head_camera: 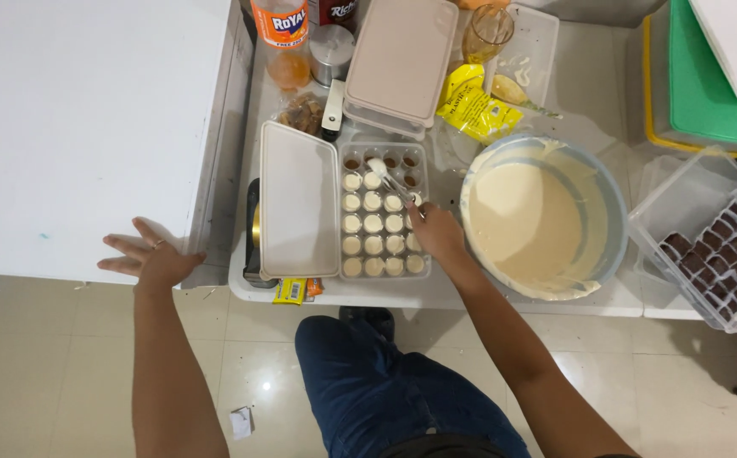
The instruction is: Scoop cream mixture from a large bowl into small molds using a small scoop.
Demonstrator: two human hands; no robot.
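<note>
I have my right hand clenched around the handle of a small white spoon, whose bowl sits over the upper rows of the clear plastic mould tray with its round cavities. Most cavities hold pale cream batter; a few in the top row look brown. The tray lies close to the front edge of the white desk, with a beige rectangular lid touching its left side. Just right of my hand stands the wide round bowl of cream batter, its rim near the desk's front edge. My left hand is released, fingers spread, resting flat on the corner of a white slab surface, well apart from the tray. Tiled floor lies open below both arms.
</note>
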